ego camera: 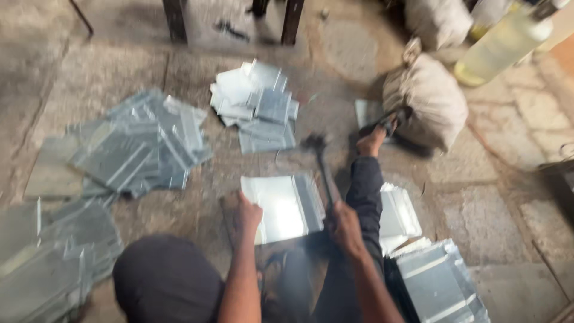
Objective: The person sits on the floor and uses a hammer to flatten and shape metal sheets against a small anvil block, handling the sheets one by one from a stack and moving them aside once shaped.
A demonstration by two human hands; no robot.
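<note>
- The right hand [347,227] is closed around the handle of a hammer [323,167]. The handle runs up and away from the fist, and the dark head sits above the far right corner of the sheet on the floor. The grip is low on the handle, which would give the head a long swing.
- The left hand [248,214] presses down on the near left edge of a shiny metal sheet [281,206], fingers curled over the rim. This looks like a hold meant to keep the sheet flat and steady under the hammer.
- The sheet lies flat on the stone floor [496,197] straight in front of the person, between the knees. Its right edge shows a folded strip, on the side where the hammer head hangs.
- An outstretched leg in a dark trouser [365,191] lies just beside the sheet on the right, with the foot [372,142] pointing toward a stuffed sack [427,98].
- A stack of similar sheets [436,281] sits to the right of that leg, within easy reach of the hammer hand.
- Well apart across the floor are more piles: one at the far middle [257,107], a spread one at the left [137,143] and another at the near left corner [54,257].
- Motion blur softens everything, so finer detail cannot be told.
</note>
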